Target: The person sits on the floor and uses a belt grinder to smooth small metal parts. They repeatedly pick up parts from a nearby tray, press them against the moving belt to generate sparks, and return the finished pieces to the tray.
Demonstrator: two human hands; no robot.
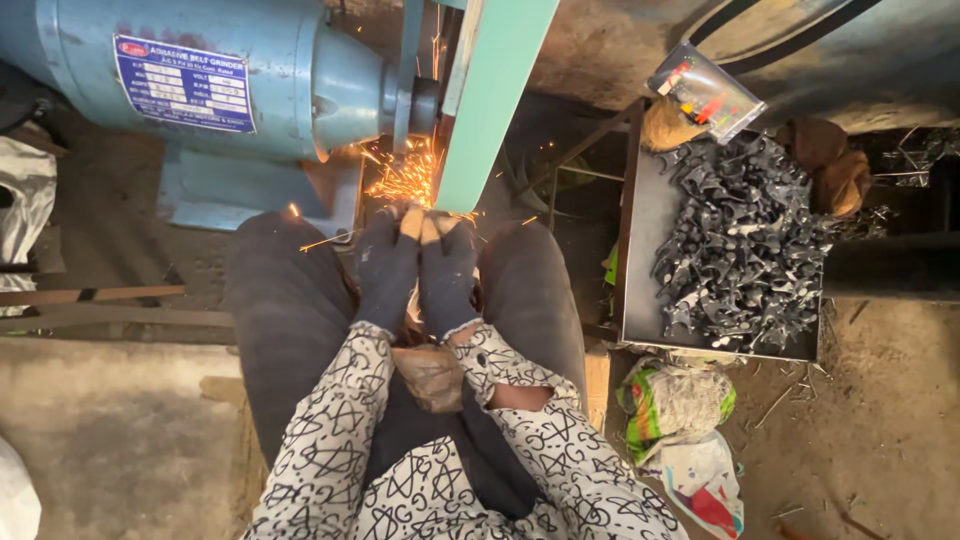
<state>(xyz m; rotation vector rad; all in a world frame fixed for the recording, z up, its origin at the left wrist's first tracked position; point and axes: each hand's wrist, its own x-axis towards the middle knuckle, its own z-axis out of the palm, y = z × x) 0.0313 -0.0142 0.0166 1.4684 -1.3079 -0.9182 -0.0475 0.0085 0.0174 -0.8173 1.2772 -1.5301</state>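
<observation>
Landmark: metal tray (640, 240), rectangular, dark, right of centre. Heaped inside: dark forged metal parts (745, 235). At upper left corner of tray: clear packet (705, 92) with coloured contents, lying over a tan rag (665, 128). At upper right corner: brown cloth bundle (830, 165). Just below tray, on dirt floor (880, 420): crumpled green-yellow bag (675, 400) and white printed sack (705, 485). Far left of tray: wooden plank (90, 295).

Head view, straight down (close), over lap
</observation>
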